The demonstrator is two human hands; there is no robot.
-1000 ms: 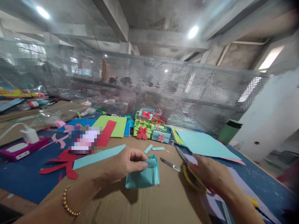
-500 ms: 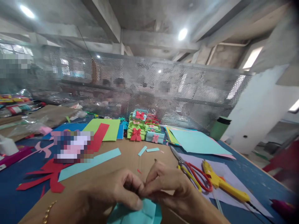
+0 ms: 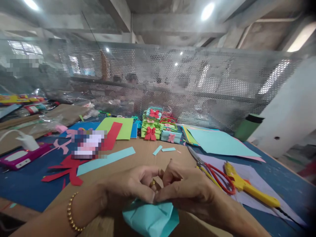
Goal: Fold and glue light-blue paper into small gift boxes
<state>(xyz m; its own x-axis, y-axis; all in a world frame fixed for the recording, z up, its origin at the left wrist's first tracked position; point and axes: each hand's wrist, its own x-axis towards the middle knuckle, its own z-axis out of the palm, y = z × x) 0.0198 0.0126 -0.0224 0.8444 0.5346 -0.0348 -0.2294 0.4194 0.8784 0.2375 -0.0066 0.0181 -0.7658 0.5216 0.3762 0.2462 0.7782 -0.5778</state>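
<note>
A folded piece of light-blue paper (image 3: 150,219) hangs below my two hands, low in the middle of the view. My left hand (image 3: 135,184), with a gold bead bracelet at the wrist, pinches its top edge with thumb and fingers. From the other side my right hand (image 3: 184,186) pinches the same edge, thumb tips almost touching. The paper's lower part bulges and is cut off by the frame. Beyond the hands, two small light-blue strips (image 3: 168,149) and one long light-blue strip (image 3: 106,161) lie on brown cardboard (image 3: 145,158).
Red-handled scissors (image 3: 217,174) and a yellow glue gun (image 3: 249,186) lie at right on pale paper. Small paper baskets with bows (image 3: 151,128) stand at the back. Paper sheets (image 3: 219,141) are stacked back right. A purple power strip (image 3: 24,158) sits at left.
The view has tilted down and turned slightly left. My hands still hold the blue paper; the thumbs have come closer together, and more of the paper shows below them.
</note>
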